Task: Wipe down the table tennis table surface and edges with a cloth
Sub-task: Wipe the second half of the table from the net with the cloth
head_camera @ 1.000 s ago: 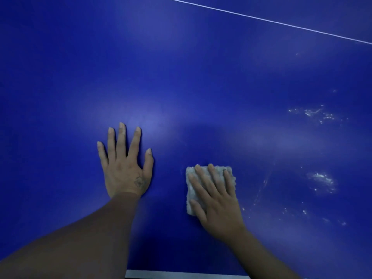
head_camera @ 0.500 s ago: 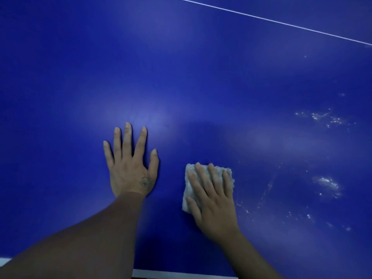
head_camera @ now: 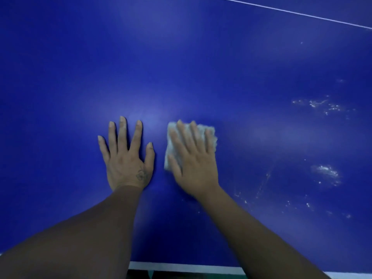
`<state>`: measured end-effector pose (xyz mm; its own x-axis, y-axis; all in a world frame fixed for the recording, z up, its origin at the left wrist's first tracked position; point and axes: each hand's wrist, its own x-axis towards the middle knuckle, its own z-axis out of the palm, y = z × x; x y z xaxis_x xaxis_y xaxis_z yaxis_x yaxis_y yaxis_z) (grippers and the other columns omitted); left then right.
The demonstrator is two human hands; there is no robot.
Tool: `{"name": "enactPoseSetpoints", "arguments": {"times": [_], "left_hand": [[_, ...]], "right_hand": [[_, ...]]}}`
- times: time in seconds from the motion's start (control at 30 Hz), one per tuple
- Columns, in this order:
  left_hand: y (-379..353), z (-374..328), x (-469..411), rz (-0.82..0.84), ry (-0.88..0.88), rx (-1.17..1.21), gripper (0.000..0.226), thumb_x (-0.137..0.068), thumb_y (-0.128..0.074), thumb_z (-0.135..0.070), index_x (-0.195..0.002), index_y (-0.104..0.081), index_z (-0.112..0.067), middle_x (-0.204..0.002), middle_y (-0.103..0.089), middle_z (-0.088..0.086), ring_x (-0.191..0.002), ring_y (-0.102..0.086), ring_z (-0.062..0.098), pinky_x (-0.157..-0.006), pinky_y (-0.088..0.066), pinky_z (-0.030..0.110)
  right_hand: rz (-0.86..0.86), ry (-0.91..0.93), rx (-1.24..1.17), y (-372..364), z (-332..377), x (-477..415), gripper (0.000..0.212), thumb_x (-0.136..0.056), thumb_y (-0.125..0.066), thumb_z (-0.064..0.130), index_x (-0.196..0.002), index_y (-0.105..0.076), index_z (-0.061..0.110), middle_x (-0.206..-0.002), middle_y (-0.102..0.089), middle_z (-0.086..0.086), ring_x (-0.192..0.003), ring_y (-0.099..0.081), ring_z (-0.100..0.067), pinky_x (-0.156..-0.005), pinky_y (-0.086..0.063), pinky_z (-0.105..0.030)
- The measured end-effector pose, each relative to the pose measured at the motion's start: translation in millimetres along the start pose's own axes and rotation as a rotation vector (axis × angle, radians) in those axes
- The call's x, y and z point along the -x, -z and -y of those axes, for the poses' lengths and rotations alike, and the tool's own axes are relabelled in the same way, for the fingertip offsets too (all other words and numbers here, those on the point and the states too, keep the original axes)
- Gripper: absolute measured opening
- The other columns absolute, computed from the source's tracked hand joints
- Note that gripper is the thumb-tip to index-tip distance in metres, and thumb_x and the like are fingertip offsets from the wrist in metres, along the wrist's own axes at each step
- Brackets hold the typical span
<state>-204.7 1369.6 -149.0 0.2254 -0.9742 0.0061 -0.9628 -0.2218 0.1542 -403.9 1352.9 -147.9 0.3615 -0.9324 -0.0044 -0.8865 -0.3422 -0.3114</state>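
Blur smears our right hand (head_camera: 195, 164) and the cloth (head_camera: 209, 135) under it, so we cannot make out the cloth's edges well. Most of the cloth is hidden by that hand. We see only a pale, fuzzy strip past the fingertips, a bit on the right side and a bit on the left by the thumb. Both our arms are cut off at the bottom of the view. The blue surface (head_camera: 181, 57) runs out of the view on the left, top and right. At the bottom a white edge band (head_camera: 181, 266) shows between our arms. The dark strip below it is too dim to make out. A thin white line (head_camera: 291, 12) crosses the top right corner.

Our right hand lies flat on top of the cloth and presses it onto the surface, with its fingers straight and a little apart. The cloth sits near the middle of the view, just right of our left hand (head_camera: 125, 158). The left hand rests palm down on the bare blue, fingers straight and spread wide, holding nothing. A small dark mark (head_camera: 141, 175) sits on its back near the thumb. The two hands are side by side and do not touch. White specks (head_camera: 324, 105) lie on the surface well to the right of the cloth, with another white smear (head_camera: 327, 174) lower down.
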Motion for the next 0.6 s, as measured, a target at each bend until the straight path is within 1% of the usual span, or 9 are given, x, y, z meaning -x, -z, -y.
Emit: {"name": "enactPoseSetpoints", "arguments": {"times": [0.07, 0.13, 0.23, 0.27, 0.3, 0.33, 0.4, 0.5, 0.6], "left_hand": [[0, -1, 0, 0.010, 0.004, -0.002, 0.067, -0.111, -0.032, -0.056, -0.172, -0.023, -0.031, -0.181, -0.011, 0.004, -0.168, -0.003, 0.030, -0.133, -0.004, 0.062], [2, -1, 0, 0.022, 0.009, 0.004, 0.067, -0.110, -0.031, -0.057, -0.172, -0.023, -0.031, -0.181, -0.010, 0.004, -0.168, -0.002, 0.030, -0.133, -0.004, 0.062], [6, -2, 0, 0.043, 0.025, 0.019, 0.067, -0.110, -0.030, -0.057, -0.172, -0.024, -0.031, -0.181, -0.010, 0.004, -0.168, -0.002, 0.030, -0.134, -0.002, 0.061], [8, -4, 0, 0.049, 0.025, 0.018, 0.067, -0.110, -0.029, -0.057, -0.172, -0.024, -0.031, -0.181, -0.010, 0.004, -0.168, -0.002, 0.030, -0.134, -0.002, 0.061], [9, -4, 1, 0.056, 0.026, 0.016, 0.067, -0.110, -0.029, -0.057, -0.172, -0.024, -0.031, -0.181, -0.010, 0.004, -0.168, -0.002, 0.030, -0.134, -0.001, 0.060], [11, -5, 1, 0.063, 0.028, 0.018, 0.067, -0.110, -0.028, -0.058, -0.172, -0.024, -0.031, -0.181, -0.010, 0.004, -0.168, -0.002, 0.030, -0.134, -0.001, 0.060], [14, -6, 2, 0.071, 0.027, 0.025, 0.067, -0.110, -0.027, -0.058, -0.172, -0.023, -0.031, -0.181, -0.009, 0.003, -0.168, -0.001, 0.029, -0.134, 0.000, 0.059], [17, -6, 4, 0.088, 0.019, 0.023, 0.067, -0.110, -0.026, -0.058, -0.172, -0.021, -0.032, -0.181, -0.007, 0.003, -0.168, 0.001, 0.028, -0.134, 0.001, 0.059], [18, -4, 4, 0.108, 0.002, 0.030, 0.068, -0.111, -0.023, -0.059, -0.173, -0.018, -0.031, -0.182, -0.004, 0.003, -0.168, 0.003, 0.028, -0.134, 0.003, 0.059]], "right_hand": [[0.054, 0.105, -0.045, -1, 5, 40, 0.069, -0.111, -0.044, 0.046, -0.173, -0.022, 0.025, -0.182, -0.013, 0.003, -0.168, -0.009, -0.028, -0.130, -0.015, -0.066], [0.101, 0.218, -0.054, 1, -3, 56, 0.069, -0.111, -0.046, 0.048, -0.173, -0.024, 0.025, -0.181, -0.015, 0.003, -0.168, -0.011, -0.028, -0.131, -0.015, -0.066], [0.146, 0.402, 0.003, 9, -30, 37, 0.069, -0.111, -0.045, 0.050, -0.172, -0.026, 0.025, -0.180, -0.019, 0.001, -0.168, -0.012, -0.027, -0.132, -0.011, -0.064], [0.139, 0.416, 0.036, 12, -41, 24, 0.069, -0.111, -0.045, 0.050, -0.172, -0.027, 0.025, -0.180, -0.021, 0.001, -0.167, -0.014, -0.028, -0.132, -0.011, -0.064], [0.117, 0.386, 0.064, 15, -51, 11, 0.069, -0.110, -0.046, 0.051, -0.171, -0.029, 0.025, -0.179, -0.024, 0.000, -0.167, -0.017, -0.028, -0.132, -0.012, -0.063], [0.087, 0.314, 0.082, 18, -62, -1, 0.068, -0.110, -0.046, 0.051, -0.171, -0.030, 0.025, -0.178, -0.026, 0.001, -0.166, -0.019, -0.028, -0.132, -0.013, -0.063], [0.037, 0.116, 0.102, 27, -82, -21, 0.068, -0.109, -0.045, 0.051, -0.171, -0.031, 0.026, -0.178, -0.027, 0.002, -0.166, -0.019, -0.028, -0.132, -0.011, -0.062], [0.003, -0.166, 0.071, 40, -102, -24, 0.066, -0.111, -0.038, 0.052, -0.172, -0.026, 0.029, -0.180, -0.020, 0.005, -0.168, -0.011, -0.025, -0.133, -0.003, -0.061], [0.010, -0.340, 0.030, 45, -99, -2, 0.068, -0.110, -0.030, 0.054, -0.173, -0.018, 0.032, -0.181, -0.011, 0.009, -0.169, -0.002, -0.021, -0.133, 0.006, -0.057]]}}
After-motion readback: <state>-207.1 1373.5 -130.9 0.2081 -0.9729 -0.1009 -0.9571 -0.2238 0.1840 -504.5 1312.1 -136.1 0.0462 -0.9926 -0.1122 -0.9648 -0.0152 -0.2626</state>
